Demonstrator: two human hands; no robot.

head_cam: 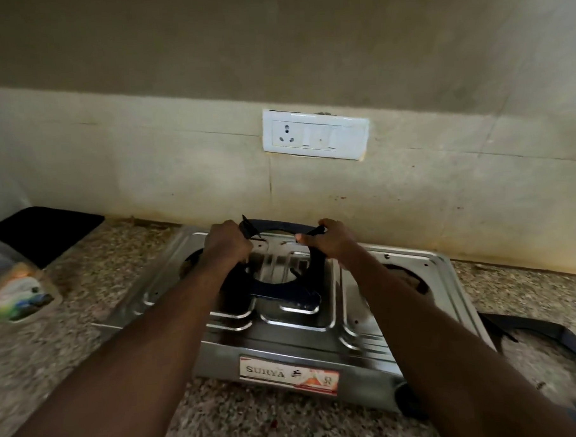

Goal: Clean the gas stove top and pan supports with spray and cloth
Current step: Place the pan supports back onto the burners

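Note:
A steel gas stove [318, 329] with a "SURYA" label sits on the speckled granite counter. A black pan support [283, 288] is held tilted over the middle of the stove top. My left hand [226, 242] grips its far left corner and my right hand [330, 241] grips its far right side. A second black pan support [556, 338] lies on the counter to the right of the stove. The right burner opening [411, 279] is partly hidden by my right forearm. No spray bottle or cloth is visible.
A white socket and switch plate [316, 134] is on the stained tiled wall behind the stove. At the left stand a black flat object [46, 229] and a clear container [16, 289] with colourful contents.

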